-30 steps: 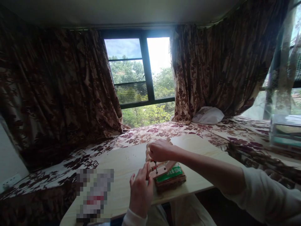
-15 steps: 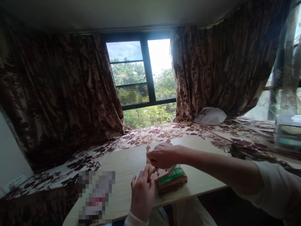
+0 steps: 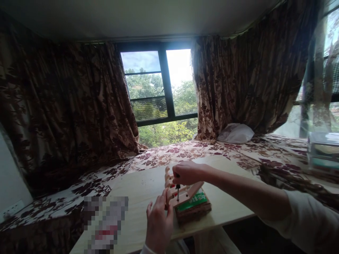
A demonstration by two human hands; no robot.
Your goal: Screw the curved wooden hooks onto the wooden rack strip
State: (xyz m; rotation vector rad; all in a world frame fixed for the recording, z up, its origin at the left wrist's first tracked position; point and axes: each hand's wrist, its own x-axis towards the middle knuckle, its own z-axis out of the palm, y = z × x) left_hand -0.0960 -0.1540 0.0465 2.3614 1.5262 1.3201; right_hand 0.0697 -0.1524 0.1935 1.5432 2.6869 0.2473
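My right hand [image 3: 185, 173] is closed around the dark handle of a screwdriver [image 3: 178, 194]. The screwdriver stands nearly upright, its tip down on a pale wooden rack [image 3: 182, 200] with curved hook-like ends. My left hand [image 3: 160, 218] grips the rack's left edge between fingers and thumb, close to the tip. Under the rack lies a brown block-shaped pack [image 3: 194, 213] with a green label [image 3: 197, 198] bearing white lettering. Small red spots show among the wooden pieces. Whether a screw sits under the tip, I cannot tell.
A light wooden table [image 3: 132, 187] carries the work, with tiny dark bits on it. A blurred-out flat item [image 3: 106, 225] lies at its left. Behind are a flower-patterned cover [image 3: 169, 151], a white plastic bag [image 3: 235, 133] and a clear box [image 3: 323, 151] at the right.
My right hand has lifted and tilted slightly, so more of the screwdriver and rack shows. My left hand keeps its place at the rack's edge. The camera view has shifted a little.
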